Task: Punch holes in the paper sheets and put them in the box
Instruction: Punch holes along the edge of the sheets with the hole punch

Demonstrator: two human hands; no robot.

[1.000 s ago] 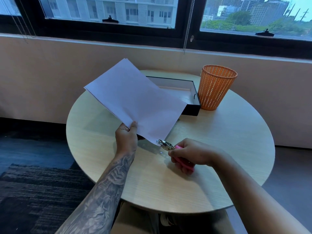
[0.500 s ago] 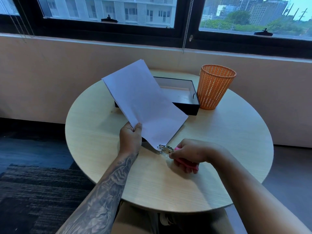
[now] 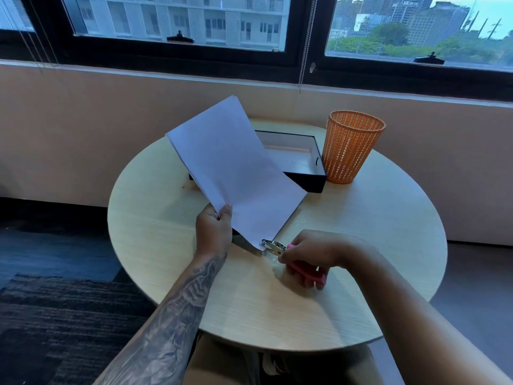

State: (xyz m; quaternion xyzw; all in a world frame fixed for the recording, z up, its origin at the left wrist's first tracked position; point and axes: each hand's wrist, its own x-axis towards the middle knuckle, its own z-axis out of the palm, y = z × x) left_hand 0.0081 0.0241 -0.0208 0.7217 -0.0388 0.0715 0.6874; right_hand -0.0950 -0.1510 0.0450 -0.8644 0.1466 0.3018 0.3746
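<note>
2 hands grip: left hand (image 3: 213,232) pinches paper sheets (image 3: 236,173), right hand (image 3: 313,254) squeezes hole punch (image 3: 273,247) (corner inside).

No readable text, label, brand, number or sign is found anywhere in the frame, neither on the white paper sheets (image 3: 236,179) at centre nor on the black open box (image 3: 302,177) behind them.

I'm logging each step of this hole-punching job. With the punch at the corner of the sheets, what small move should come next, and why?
Probably squeeze the pink-handled punch with the right hand. Its metal head already sits over the bottom corner of the paper sheets, which the left hand holds up at the edge, and the box waits open behind.
</note>
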